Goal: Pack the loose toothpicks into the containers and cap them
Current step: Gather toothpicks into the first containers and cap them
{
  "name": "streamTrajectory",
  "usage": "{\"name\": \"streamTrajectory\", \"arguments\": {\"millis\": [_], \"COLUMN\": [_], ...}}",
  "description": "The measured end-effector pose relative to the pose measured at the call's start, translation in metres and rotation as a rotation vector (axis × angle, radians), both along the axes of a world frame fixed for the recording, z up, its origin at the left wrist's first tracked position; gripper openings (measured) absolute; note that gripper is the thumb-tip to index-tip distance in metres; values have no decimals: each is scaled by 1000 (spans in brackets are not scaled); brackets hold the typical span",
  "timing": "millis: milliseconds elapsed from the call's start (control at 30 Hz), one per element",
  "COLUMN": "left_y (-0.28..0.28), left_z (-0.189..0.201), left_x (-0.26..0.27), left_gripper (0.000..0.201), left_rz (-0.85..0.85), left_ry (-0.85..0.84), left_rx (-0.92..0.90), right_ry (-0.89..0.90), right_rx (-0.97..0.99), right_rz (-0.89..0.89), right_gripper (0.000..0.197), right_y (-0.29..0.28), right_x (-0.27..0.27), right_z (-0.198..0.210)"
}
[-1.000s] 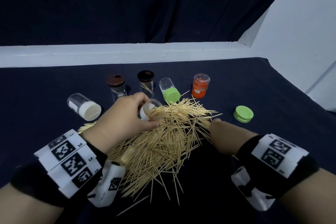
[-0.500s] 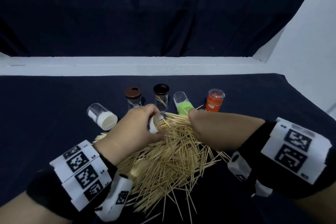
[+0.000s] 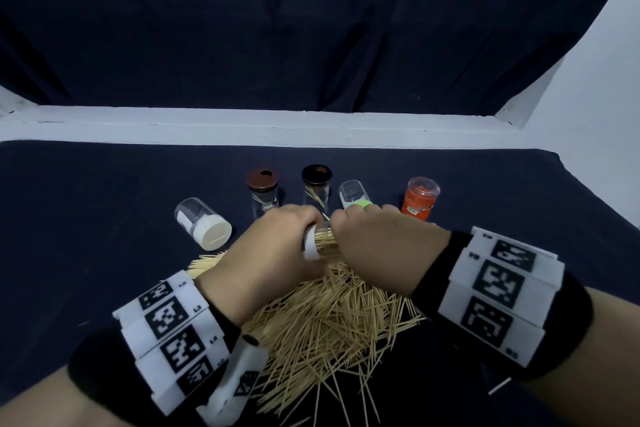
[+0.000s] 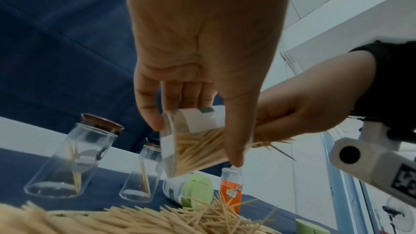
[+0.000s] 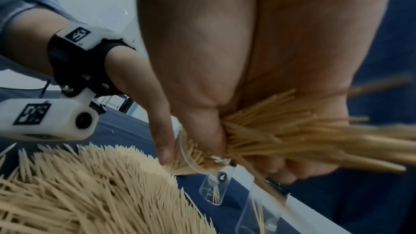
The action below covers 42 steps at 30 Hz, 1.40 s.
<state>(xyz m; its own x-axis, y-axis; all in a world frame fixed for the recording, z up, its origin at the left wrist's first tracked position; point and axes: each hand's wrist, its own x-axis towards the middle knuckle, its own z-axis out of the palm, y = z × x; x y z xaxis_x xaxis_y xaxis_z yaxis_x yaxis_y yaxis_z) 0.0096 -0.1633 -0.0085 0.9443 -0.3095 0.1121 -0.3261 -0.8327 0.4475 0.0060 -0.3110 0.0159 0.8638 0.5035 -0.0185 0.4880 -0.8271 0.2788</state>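
Note:
A big heap of loose toothpicks (image 3: 329, 319) lies on the dark cloth in front of me. My left hand (image 3: 298, 232) grips a clear container with a white label (image 4: 193, 141), tilted on its side above the heap and partly full of toothpicks. My right hand (image 3: 346, 236) clutches a bundle of toothpicks (image 5: 292, 131) and holds its ends in the container's mouth (image 5: 191, 159). In the head view only a sliver of the container (image 3: 311, 246) shows between the two hands.
Behind the hands stand a brown-lidded jar (image 3: 262, 191), a black-lidded jar (image 3: 316, 187) and an orange container (image 3: 419, 199). A white-capped container (image 3: 204, 229) and a green-capped one (image 3: 351, 196) lie on their sides. A loose green cap (image 4: 308, 227) sits right of the heap.
My right hand has come leftward from the heap's right side with a bundle of toothpicks, up to the container's mouth. My left hand has kept hold of the container.

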Motion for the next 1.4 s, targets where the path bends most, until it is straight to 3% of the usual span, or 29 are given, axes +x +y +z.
{"name": "streamTrajectory", "arguments": {"millis": [100,233,300,367,467,533,600,867,1100,1300,1400], "left_y": [0,3,5,8,9,9,9,6,9,8,7], "left_z": [-2,-5,-7,-7,-6,-6,-7,-9,-11,-11,-11], "left_x": [0,4,6,6,7,7,8,6,6,6,7], "left_gripper": [39,44,49,51,50,49,46,45,47,47,47], "left_rz": [9,45,69,87,96,106,117,76,120,123,130], "left_ry": [-4,3,15,14,0,0,-2,-31,-50,-37,-45], "left_rx": [-27,-52,-94,-129,-128,-130,-137,-192,-294,-302,-295], "right_ry": [-37,64,104,238,379,375,359,280,261,261,235], "right_rx": [23,46,138,296,509,636,762,928,1117,1057,1128], "right_rz": [24,135,164,72,-34,-53,-76,69,-15,-14,5], "right_gripper": [14,26,23,19,32,39,33,9,19,16,14], "right_y": [6,-3,-7,-10,-16,-21,-22,-18,-29,-27,-29], "right_x": [1,9,18,24,28,27,26,22,26,24,23], "right_z": [7,8,8,13,22,22,19,6,2,-6,-3]}}
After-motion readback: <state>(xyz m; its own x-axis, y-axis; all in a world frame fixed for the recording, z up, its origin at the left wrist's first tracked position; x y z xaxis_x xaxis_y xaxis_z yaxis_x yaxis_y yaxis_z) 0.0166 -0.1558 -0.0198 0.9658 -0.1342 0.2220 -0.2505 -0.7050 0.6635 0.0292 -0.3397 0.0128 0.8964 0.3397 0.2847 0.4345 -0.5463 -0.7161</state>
